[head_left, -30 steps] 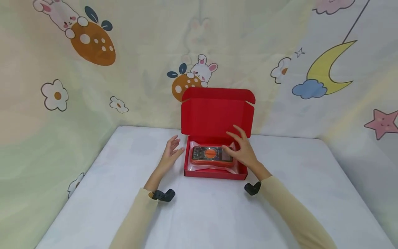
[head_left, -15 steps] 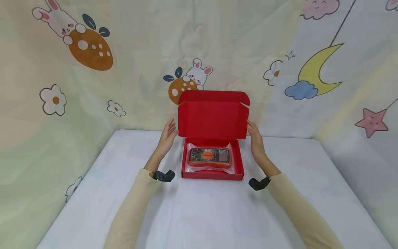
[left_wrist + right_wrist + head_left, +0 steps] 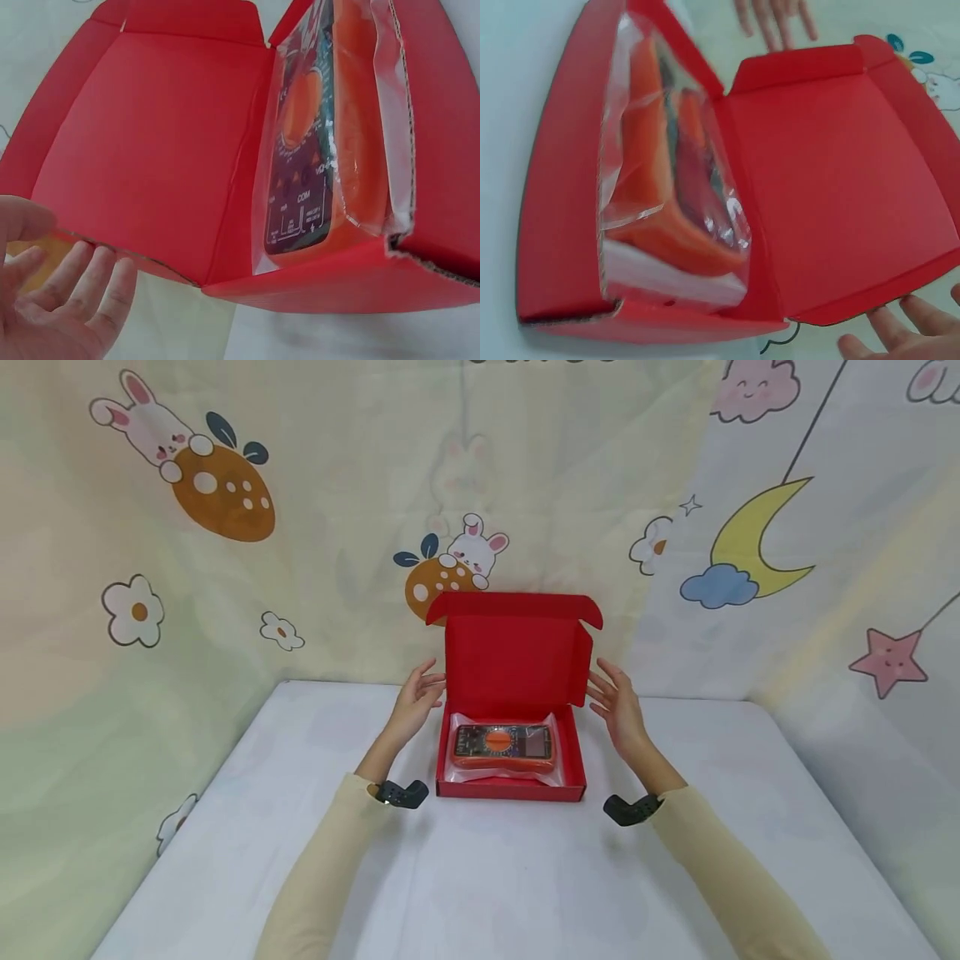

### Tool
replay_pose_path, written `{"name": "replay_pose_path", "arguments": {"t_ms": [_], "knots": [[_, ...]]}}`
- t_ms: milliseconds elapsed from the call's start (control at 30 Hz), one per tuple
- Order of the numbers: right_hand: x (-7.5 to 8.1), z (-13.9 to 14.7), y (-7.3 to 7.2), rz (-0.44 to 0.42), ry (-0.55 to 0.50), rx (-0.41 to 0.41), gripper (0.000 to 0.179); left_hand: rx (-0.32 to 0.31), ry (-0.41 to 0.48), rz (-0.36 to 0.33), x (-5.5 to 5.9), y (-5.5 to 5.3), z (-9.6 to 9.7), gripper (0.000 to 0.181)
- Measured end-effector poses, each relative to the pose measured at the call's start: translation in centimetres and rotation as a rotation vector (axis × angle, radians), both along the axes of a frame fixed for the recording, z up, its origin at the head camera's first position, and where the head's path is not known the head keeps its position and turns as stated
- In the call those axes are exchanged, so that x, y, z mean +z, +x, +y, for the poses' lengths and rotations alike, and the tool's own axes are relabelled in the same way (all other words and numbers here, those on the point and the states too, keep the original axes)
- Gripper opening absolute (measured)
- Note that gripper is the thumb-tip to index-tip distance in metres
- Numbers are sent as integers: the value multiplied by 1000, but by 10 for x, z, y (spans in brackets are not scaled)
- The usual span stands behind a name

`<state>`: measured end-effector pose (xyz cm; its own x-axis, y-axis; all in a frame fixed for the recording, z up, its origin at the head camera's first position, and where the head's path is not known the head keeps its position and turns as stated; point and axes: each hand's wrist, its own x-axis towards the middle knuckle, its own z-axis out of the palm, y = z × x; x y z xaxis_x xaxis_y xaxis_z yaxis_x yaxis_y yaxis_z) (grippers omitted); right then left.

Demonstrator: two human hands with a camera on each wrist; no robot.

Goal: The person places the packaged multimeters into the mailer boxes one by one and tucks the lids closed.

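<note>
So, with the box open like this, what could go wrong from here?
If the lid comes down, its side flaps might catch on the box rather than tuck inside.
The bag around the meter spreads out beside it, so a loose edge could get trapped.
The left hand and right hand are at the lid's sides, so fingertips could get nipped.

An open red cardboard box (image 3: 562, 187) fills most of the view. Inside it sits an orange-cased device (image 3: 645, 165), blurred, in a clear plastic bag (image 3: 682, 281). At lower right, the fingers of the right hand (image 3: 907, 337) are right at the lid's (image 3: 840, 172) edge; the left hand (image 3: 776, 16) is near the opposite flap (image 3: 799, 67). A rabbit (image 3: 941, 90) is printed on the pale cloth (image 3: 847, 21).
</note>
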<state>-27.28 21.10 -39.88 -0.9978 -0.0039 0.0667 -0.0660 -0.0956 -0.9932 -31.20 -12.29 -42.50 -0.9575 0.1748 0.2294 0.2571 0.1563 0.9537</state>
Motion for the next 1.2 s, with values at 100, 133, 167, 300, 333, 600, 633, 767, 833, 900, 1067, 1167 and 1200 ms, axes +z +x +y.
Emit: {"name": "replay_pose_path", "arguments": {"t_ms": [100,133,167,300,333,600,633,767,833,900,1067,1167,1200], "knots": [[0,0,2,-24,-19,19,68,-21,-13,-8,-2,1,2,54],[1,0,3,-26,-16,28,69,-32,-7,-4,-1,2,2,55],[1,0,3,-26,-12,36,70,-41,-8,1,-1,3,2,56],[2,-1,4,-26,-18,60,70,-57,-35,15,13,15,3,58],[1,-1,4,-30,-20,62,70,-53,-50,21,17,19,3,58],[-9,4,7,-53,-25,75,70,-96,-30,10,3,20,-3,57],[-9,4,7,-55,-22,76,70,-102,-15,11,-2,17,-5,57],[-10,6,9,-55,-4,90,71,-98,18,18,-16,12,-8,56],[-10,6,9,-57,11,92,72,-94,17,19,-20,12,-9,55],[-11,6,10,-61,18,99,71,-94,14,13,-23,13,-10,54],[-14,7,11,-66,25,100,69,-95,1,-12,-27,15,-10,51],[-17,8,13,-64,26,91,68,-95,3,-19,-28,16,-12,51],[-18,8,14,-62,24,88,66,-96,2,-21,-29,16,-13,51]]}}
